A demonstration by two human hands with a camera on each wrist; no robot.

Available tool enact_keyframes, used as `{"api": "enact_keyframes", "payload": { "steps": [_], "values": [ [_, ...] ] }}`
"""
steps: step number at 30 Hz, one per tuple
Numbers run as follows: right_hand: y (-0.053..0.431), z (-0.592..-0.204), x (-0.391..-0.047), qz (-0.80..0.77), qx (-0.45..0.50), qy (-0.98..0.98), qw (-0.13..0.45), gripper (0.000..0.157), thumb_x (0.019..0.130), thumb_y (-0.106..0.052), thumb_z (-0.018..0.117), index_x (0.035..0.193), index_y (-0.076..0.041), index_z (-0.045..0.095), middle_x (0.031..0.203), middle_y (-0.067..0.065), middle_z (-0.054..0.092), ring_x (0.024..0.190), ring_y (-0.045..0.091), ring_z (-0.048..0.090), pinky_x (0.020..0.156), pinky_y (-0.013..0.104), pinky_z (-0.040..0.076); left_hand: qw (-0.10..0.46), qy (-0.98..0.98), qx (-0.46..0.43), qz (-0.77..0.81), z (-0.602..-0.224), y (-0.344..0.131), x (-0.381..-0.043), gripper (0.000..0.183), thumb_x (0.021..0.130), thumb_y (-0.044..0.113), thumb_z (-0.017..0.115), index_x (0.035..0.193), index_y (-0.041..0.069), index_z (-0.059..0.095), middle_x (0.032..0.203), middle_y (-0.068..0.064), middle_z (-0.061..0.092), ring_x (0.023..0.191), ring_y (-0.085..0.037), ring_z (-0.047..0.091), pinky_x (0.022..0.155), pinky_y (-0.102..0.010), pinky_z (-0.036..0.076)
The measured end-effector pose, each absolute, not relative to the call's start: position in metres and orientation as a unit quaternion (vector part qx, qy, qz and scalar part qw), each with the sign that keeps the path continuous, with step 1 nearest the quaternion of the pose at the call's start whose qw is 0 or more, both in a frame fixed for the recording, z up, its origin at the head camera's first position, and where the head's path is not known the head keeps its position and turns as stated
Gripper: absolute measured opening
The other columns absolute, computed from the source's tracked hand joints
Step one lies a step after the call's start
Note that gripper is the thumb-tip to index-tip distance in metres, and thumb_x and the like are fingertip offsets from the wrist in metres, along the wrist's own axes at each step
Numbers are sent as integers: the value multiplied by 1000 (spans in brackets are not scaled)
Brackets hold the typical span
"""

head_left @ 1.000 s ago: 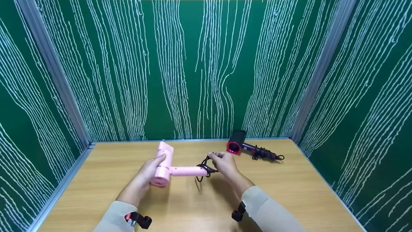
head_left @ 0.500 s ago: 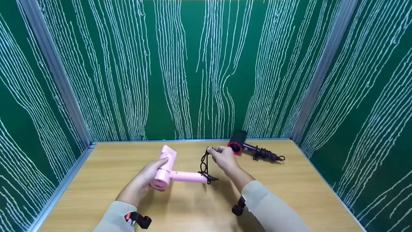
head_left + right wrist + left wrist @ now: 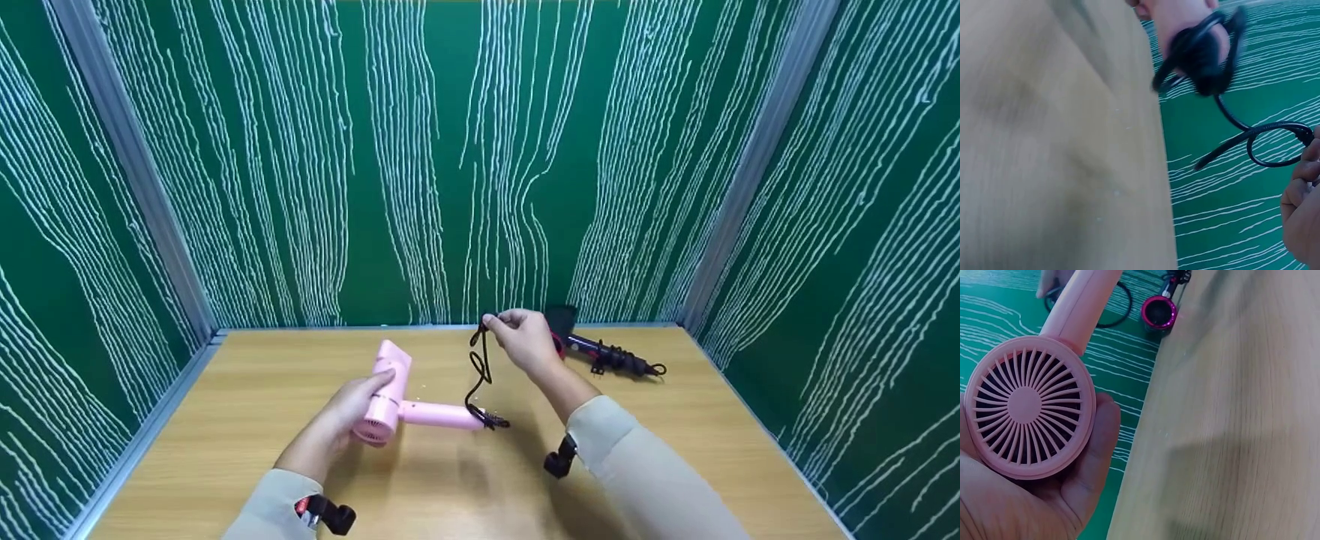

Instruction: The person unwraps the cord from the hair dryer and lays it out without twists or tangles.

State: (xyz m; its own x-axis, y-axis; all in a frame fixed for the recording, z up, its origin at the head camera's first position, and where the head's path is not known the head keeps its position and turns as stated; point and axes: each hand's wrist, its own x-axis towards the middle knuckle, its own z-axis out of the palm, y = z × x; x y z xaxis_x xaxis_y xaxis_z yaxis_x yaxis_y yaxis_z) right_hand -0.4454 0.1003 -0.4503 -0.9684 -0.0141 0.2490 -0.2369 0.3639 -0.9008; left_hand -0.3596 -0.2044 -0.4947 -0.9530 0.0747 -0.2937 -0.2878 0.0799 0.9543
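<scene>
My left hand (image 3: 352, 409) grips a pink hair dryer (image 3: 442, 415) by its barrel, the handle pointing right. In the left wrist view its round vent grille (image 3: 1024, 406) faces the camera, with fingers and thumb around the rim. A black power cord (image 3: 481, 367) comes from the handle's end, where a few turns still bunch around it. My right hand (image 3: 525, 341) pinches the cord's upper part between thumb and fingertips, above and to the right of the handle. The right wrist view shows a loose loop of the cord (image 3: 1278, 126) beside that hand (image 3: 1306, 208).
Behind the right hand, a black and magenta hair dryer (image 3: 611, 355) lies at the table's back right, its cord wrapped round the handle. Green walls with white wavy lines enclose the wooden table (image 3: 247, 390) at the back and sides.
My right hand has risen and moved away from the handle, drawing the cord up into a longer, looser length. The pink dryer's handle has dipped slightly while the left hand keeps its hold.
</scene>
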Motion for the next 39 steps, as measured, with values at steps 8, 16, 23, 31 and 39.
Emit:
{"api": "enact_keyframes", "payload": {
  "steps": [8, 16, 23, 31, 39],
  "values": [
    [103, -434, -435, 564, 86, -815, 102, 31, 100, -45, 72, 93, -15, 75, 75, -1, 62, 72, 18, 54, 62, 32, 44, 104, 737, -82, 663, -494, -203, -359, 69, 100, 61, 60, 133, 1, 54, 98, -12, 73, 81, -20, 73, 70, -38, 64],
    [99, -421, -420, 580, 117, -798, 112, 30, 100, -42, 73, 87, -15, 71, 71, -1, 57, 67, 17, 51, 58, 31, 39, 59, 751, -92, 651, -497, -203, -360, 71, 101, 63, 57, 134, 0, 53, 101, -11, 71, 85, -19, 71, 73, -32, 60],
    [96, -415, -411, 598, 135, -780, 124, 30, 99, -41, 74, 85, -15, 71, 68, -3, 55, 64, 15, 48, 54, 29, 37, 24, 752, -129, 646, -500, -206, -363, 77, 102, 64, 55, 142, -2, 46, 116, -16, 66, 96, -23, 70, 76, -31, 59],
    [101, -410, -401, 608, 127, -775, 120, 32, 99, -47, 73, 89, -16, 73, 70, -1, 57, 65, 18, 50, 55, 30, 39, 7, 726, -157, 670, -498, -211, -364, 79, 103, 63, 54, 148, 0, 41, 121, -19, 63, 95, -23, 70, 72, -35, 62],
    [111, -412, -398, 617, 120, -769, 119, 36, 98, -50, 73, 89, -15, 72, 67, -1, 53, 64, 19, 48, 55, 30, 38, -5, 717, -177, 674, -496, -212, -365, 85, 102, 68, 52, 153, 3, 36, 126, -20, 61, 93, -25, 71, 69, -36, 63]
  ]
}}
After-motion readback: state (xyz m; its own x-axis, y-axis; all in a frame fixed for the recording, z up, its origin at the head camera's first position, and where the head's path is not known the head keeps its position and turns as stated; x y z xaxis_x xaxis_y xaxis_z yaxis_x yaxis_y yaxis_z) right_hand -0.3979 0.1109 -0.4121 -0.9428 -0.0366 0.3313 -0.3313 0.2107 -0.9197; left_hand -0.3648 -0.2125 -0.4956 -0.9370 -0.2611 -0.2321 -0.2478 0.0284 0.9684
